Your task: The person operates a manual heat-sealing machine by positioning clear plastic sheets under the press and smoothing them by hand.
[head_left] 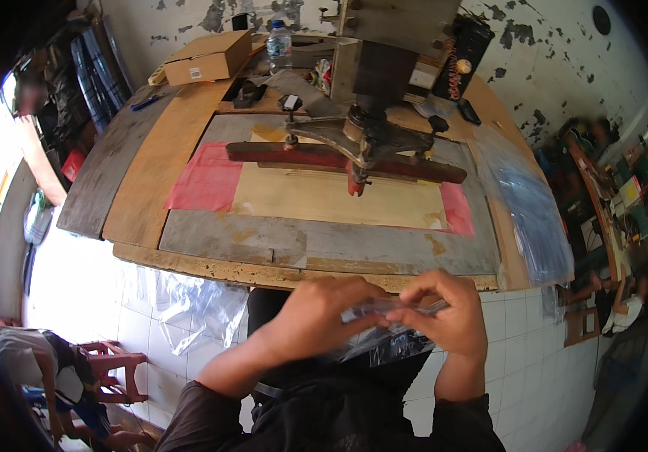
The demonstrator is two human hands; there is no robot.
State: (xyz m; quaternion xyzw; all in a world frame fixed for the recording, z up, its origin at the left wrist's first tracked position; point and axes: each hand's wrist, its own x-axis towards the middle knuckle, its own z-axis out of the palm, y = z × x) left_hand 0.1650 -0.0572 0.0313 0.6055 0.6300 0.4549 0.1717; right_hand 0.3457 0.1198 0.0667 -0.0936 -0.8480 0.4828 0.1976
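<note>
Over my lap, just off the front edge of the worktable (279,275), my left hand (324,313) and my right hand (448,313) hold a piece of clear plastic (375,306). Thumbs and fingers of both hands pinch it from either side. Part of the plastic hangs below my hands; whether it is a bag or a sheet I cannot tell. Beyond them a press head with a long red bar (407,167) stands above a cream-coloured board (324,197), which is flanked by pink sheets (205,177).
Stacked clear plastic (531,215) lies on the table's right side. A cardboard box (211,59) and a water bottle (279,47) stand at the back. Crumpled plastic (196,305) hangs below the front left edge. A red stool (117,369) and people are at both sides.
</note>
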